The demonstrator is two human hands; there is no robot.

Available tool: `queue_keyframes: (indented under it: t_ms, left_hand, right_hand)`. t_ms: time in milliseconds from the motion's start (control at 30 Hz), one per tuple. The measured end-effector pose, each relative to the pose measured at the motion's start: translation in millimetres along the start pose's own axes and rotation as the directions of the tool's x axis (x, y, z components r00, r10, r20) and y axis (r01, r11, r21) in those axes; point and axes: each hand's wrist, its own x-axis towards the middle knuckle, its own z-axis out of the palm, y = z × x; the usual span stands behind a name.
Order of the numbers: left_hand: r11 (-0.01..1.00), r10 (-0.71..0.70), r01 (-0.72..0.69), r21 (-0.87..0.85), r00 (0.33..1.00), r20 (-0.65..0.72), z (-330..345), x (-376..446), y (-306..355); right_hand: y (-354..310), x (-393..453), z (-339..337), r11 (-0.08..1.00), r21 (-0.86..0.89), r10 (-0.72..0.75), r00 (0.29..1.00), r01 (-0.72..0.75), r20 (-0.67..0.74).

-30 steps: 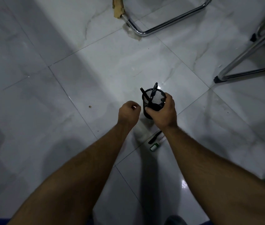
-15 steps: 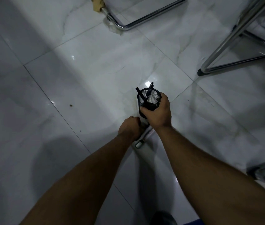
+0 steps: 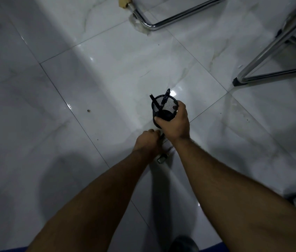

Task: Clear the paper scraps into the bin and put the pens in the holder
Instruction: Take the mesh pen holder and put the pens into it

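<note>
Since 1 second ago I see the left hand has dropped from beside the holder down to the floor, where its curled fingers now close around a dark pen lying just under the right wrist; how firm that hold is I cannot tell. The right hand wraps the black mesh holder from the near side and holds it above the tiles, 2 pens standing in it. A small dark item lies just beside the left wrist. Chrome chair legs stand well apart.
</note>
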Motion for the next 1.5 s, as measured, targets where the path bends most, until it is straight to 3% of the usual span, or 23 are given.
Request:
queue_keyframes:
  t_ms: [133,300,600,733,900,1233,1500]
  left_hand:
    - [0.990,-0.123,0.130,0.051,0.985,-0.119,-14,-2,-23]
    - [0.962,-0.272,0.273,-0.021,0.944,-0.187,-30,-1,-55]
    - [0.911,-0.403,0.368,-0.184,0.888,-0.220,-43,-6,-90]
    - [0.864,-0.425,0.299,-0.405,0.864,-0.268,-48,-8,-95]
    - [0.701,-0.451,0.054,-0.711,0.806,-0.384,-67,1,-77]
    - [0.713,-0.420,-0.029,-0.701,0.783,-0.459,-77,20,-50]
    - [0.361,-0.526,-0.139,-0.922,0.786,-0.324,-99,8,-53]
  right_hand:
    - [-3,-1,9,1.000,0.009,0.002,1.000,-0.003,0.013]
    - [-2,-3,24,1.000,0.005,-0.017,0.999,0.017,0.037]
    - [0,-8,53,0.999,0.034,0.003,0.992,-0.007,0.130]
    - [0,-7,59,1.000,0.010,0.019,0.992,-0.020,0.126]
    - [-3,-8,60,1.000,-0.011,0.017,0.994,-0.016,0.109]
    - [-8,-15,46,0.999,-0.045,-0.017,0.995,0.021,0.099]
    - [-32,-17,42,0.961,-0.153,-0.251,0.961,0.232,-0.116]
